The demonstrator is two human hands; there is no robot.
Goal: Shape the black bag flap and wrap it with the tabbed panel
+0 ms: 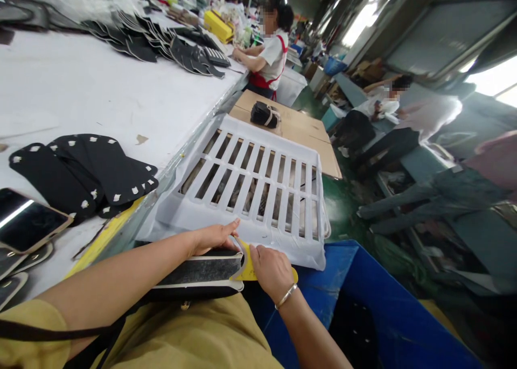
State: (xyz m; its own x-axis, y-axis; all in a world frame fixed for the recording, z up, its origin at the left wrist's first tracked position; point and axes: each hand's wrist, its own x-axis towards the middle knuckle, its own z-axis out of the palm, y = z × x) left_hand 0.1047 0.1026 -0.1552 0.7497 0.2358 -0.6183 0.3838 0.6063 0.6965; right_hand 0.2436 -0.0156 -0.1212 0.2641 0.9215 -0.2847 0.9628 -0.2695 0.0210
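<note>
Workshop, busy. White-topped table (60, 89) on the left, dark flat pieces (109, 164) fanned on it, phone (30, 221) beside them. Slotted white frame (299, 250) ahead; blue bin (343, 283) at the right. A worker (274, 62) stands farther along the table.

Black case (202, 272) lies across the person's lap, pale edging along its sides, its end toward the frame's near side. Left hand (214, 237): grip closed over the case's far edge, fingertips partly hidden. Right hand (272, 272): grip clenched on a yellow tool (248, 266), set against the case's end.

Judgement: case light, walls fairly stiff, pale rim more pliable and likely to flex. Best held by the firm long side, close behind the end; underside unseen.
</note>
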